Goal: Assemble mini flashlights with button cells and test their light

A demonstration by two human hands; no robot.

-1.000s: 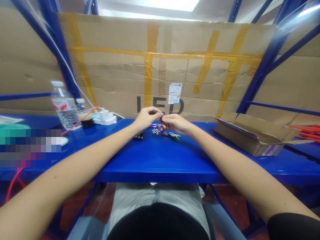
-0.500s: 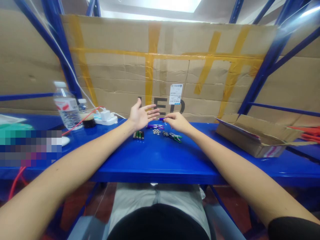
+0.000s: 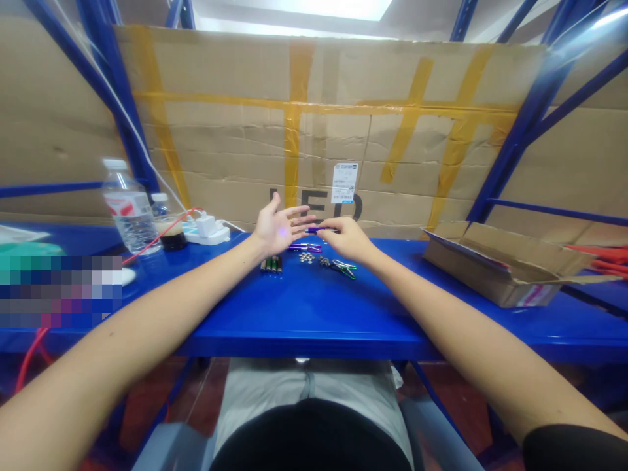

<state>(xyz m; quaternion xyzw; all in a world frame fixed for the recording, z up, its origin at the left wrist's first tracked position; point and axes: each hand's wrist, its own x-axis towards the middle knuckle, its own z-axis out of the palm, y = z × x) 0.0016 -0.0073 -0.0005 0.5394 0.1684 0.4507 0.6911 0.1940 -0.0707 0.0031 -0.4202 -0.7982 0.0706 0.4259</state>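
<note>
My right hand (image 3: 347, 239) is closed, its fingertips pinching a slim purple penlight (image 3: 318, 229) that points left. Across from it my left hand (image 3: 279, 229) is held up with the palm showing and the fingers spread, holding nothing. A violet spot of light glows on that palm. Below the hands on the table lie several purple metal tubes (image 3: 304, 247) and a cluster of small round silver pieces (image 3: 307, 258). Dark green tubes (image 3: 271, 265) stand or lie in a row to the left. Metal clips with green parts (image 3: 344, 267) lie to the right.
The blue table (image 3: 304, 314) backs onto a large taped cardboard sheet (image 3: 220, 144). An open cardboard box (image 3: 500, 268) sits at right. To the left are a water bottle (image 3: 127, 209), a small bottle of dark liquid (image 3: 171, 235), a white power strip (image 3: 210, 233) and a red cable (image 3: 157, 237).
A violet light spot now shows on my left palm. More of the purple penlight is visible, its end nearer the left fingers. Both hands have otherwise barely moved.
</note>
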